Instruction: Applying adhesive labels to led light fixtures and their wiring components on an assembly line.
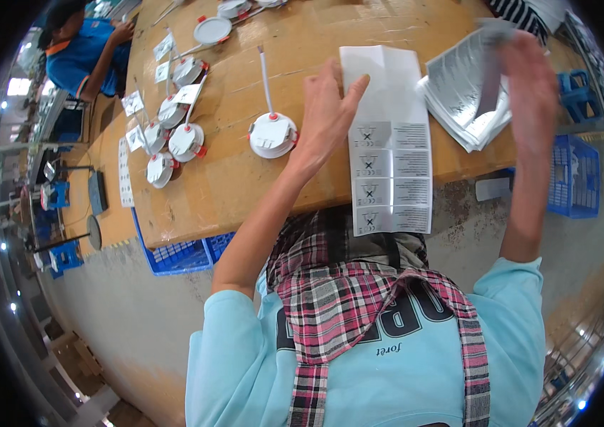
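A long sheet of silver-grey labels lies on the table with its printed lower part hanging past the near edge. My left hand is at the sheet's left edge, thumb and forefinger spread apart, the thumb over the paper. To the right, my right hand is raised over a fanned pile of similar silver sheets and smeared by motion. A blurred grey strip hangs at its fingers; I cannot make out what it is. Left of my left hand stands a round white downlight with red clips and an upright cable.
More downlights with small paper tags cluster at the left of the wooden table; others lie at the far edge. A co-worker in blue sits at the far left. Blue crates stand on the floor.
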Demonstrator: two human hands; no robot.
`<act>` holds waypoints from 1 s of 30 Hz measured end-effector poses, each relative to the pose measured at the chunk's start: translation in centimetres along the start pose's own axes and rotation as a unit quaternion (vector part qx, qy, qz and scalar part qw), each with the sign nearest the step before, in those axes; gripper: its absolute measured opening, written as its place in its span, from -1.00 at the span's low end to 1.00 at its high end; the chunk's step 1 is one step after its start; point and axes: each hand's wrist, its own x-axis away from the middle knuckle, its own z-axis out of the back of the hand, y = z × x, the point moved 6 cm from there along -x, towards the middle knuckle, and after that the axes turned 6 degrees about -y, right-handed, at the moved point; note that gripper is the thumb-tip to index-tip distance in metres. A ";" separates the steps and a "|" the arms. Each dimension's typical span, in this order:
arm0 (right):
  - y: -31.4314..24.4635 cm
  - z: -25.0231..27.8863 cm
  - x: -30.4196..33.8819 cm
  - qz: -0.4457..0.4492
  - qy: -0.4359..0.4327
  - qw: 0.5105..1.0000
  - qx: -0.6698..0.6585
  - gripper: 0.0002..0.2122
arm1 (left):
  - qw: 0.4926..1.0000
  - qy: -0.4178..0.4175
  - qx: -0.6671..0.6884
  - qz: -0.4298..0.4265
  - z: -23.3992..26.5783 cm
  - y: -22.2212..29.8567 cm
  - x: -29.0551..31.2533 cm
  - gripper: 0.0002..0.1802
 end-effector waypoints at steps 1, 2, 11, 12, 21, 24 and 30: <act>1.0 -1.8 -0.4 -0.049 -0.082 0.993 0.067 -0.89 | 0.995 0.061 -0.069 -0.046 0.6 0.4 0.4 -0.32; 1.4 -3.0 -0.2 -0.076 -0.140 0.984 0.079 -0.89 | 0.999 0.016 0.021 -0.022 1.3 2.0 0.7 -0.15; -0.2 -12.0 1.1 -0.075 -0.289 0.954 0.026 -0.77 | 0.929 -0.114 0.351 0.027 3.1 4.4 3.0 -0.71; 0.3 -11.9 1.0 -0.039 -0.240 0.970 0.018 -0.72 | 0.915 -0.095 0.393 0.021 3.5 4.0 3.1 -0.71; 2.2 -13.8 1.9 -0.147 -0.284 0.947 0.007 -0.78 | 0.905 -0.021 0.418 0.079 6.3 0.1 5.7 -0.69; 1.0 -14.3 1.1 -0.098 -0.318 0.937 0.103 -0.79 | 0.952 0.034 0.301 0.045 8.8 -0.8 5.7 -0.43; -0.1 -16.3 0.9 -0.095 -0.369 0.916 0.125 -0.77 | 0.929 -0.040 0.363 -0.050 10.4 -1.3 5.4 -0.17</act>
